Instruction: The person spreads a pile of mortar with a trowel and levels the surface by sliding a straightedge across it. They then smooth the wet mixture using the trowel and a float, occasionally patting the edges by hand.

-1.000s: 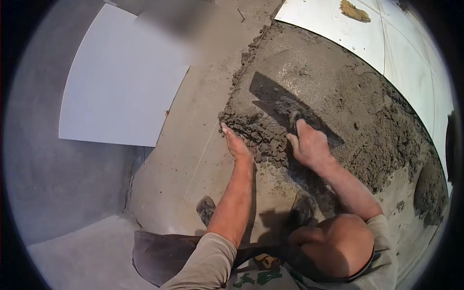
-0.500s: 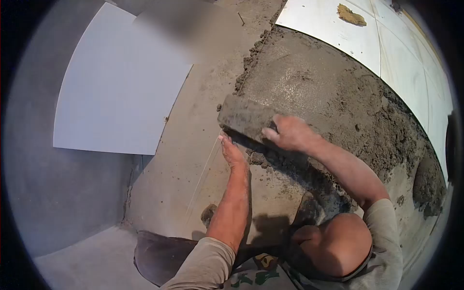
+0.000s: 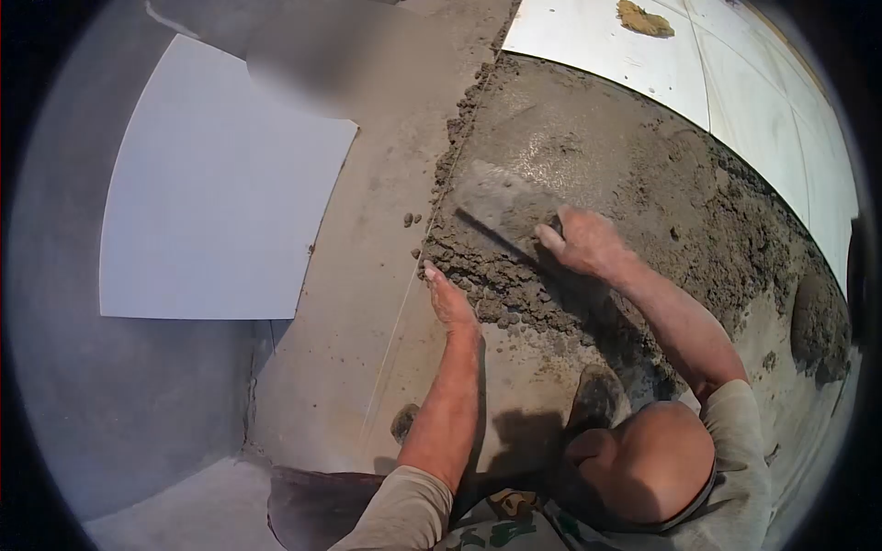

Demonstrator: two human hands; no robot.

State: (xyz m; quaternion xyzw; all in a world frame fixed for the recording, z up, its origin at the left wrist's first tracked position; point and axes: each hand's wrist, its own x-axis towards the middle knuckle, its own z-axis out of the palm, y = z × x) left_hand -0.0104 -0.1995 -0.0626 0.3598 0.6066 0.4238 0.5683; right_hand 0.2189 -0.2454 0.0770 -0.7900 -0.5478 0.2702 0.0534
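Left hand [image 3: 452,298] at the mortar's near corner, right hand [image 3: 590,244] on a trowel [image 3: 507,204].
The left hand's fingers look pressed together, holding nothing, beside the crumbly edge of the mortar [image 3: 514,280]; contact is hard to tell. Just beyond, the right hand curls round the mostly hidden trowel handle, its blade over the mortar bed. White tiles [image 3: 606,46] border the bed's far side.
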